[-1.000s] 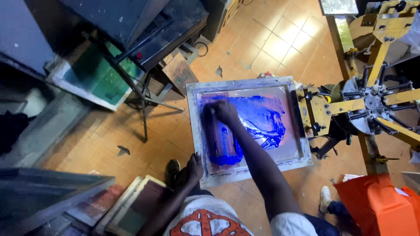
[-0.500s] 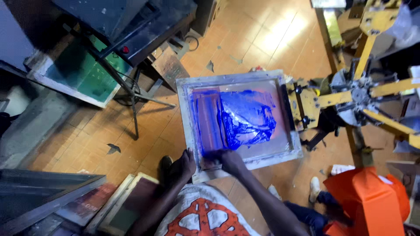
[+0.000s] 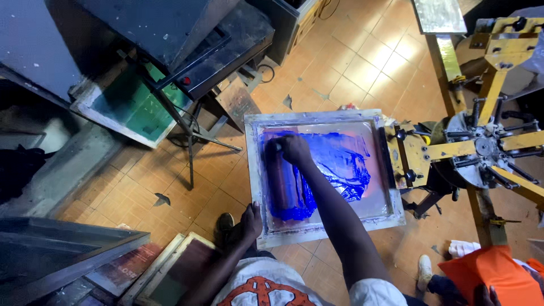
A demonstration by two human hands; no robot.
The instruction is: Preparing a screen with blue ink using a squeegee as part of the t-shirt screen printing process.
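A wooden-framed printing screen [image 3: 317, 117] lies flat in front of me, its mesh smeared with blue ink [image 3: 340, 164]. My right hand [image 3: 294, 148], stained blue, grips the far end of a long ink-covered squeegee [image 3: 277, 184] that runs along the left side of the mesh. My left hand [image 3: 251, 218] rests on the near left corner of the frame, fingers over its edge. The screen's right side is clamped to a yellow arm [image 3: 409, 156].
A yellow rotary press hub [image 3: 481, 147] with spoke arms stands on the right. On the tiled floor, a green screen [image 3: 127, 105] leans under a dark metal stand [image 3: 209, 51], and more frames [image 3: 170, 266] lie at lower left. Another person's hand holds orange cloth [image 3: 498, 272] at lower right.
My right hand pulled the squeegee to the near edge of the screen, then moved back to the far left part. My left hand stayed on the frame.
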